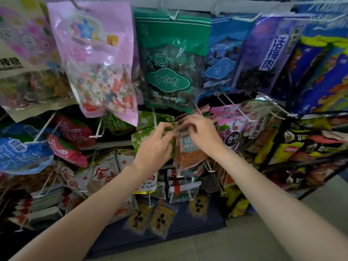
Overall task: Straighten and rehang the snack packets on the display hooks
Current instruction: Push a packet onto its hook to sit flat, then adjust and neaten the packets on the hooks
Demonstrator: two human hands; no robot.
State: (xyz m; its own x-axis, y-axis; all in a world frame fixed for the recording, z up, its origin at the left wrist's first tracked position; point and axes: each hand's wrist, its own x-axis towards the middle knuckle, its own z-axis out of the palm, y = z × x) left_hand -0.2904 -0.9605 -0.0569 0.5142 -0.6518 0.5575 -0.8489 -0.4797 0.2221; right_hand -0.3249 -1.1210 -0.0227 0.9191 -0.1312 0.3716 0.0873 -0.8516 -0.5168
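A stack of pink-edged orange snack packets point(190, 147) hangs from a white display hook point(197, 108) in the rack's middle row, tops bunched and slightly fanned. Beside it on the left, green-and-white packets point(145, 136) hang on another white hook point(154, 117).

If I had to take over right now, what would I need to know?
Left hand: fingers curled on the top edge of the green packet in the middle row.
Right hand: fingers curled over the top of the orange packets, up where they hang.
Both bunches sit just under the big green bag on the top row. The hook itself is hidden behind the hands, so I cannot tell whether the packets are on it.
Done: top row hangs on its hooks.
Left: get these packets seated and flat, then likely tidy the crooked pink bag and the lower rows.
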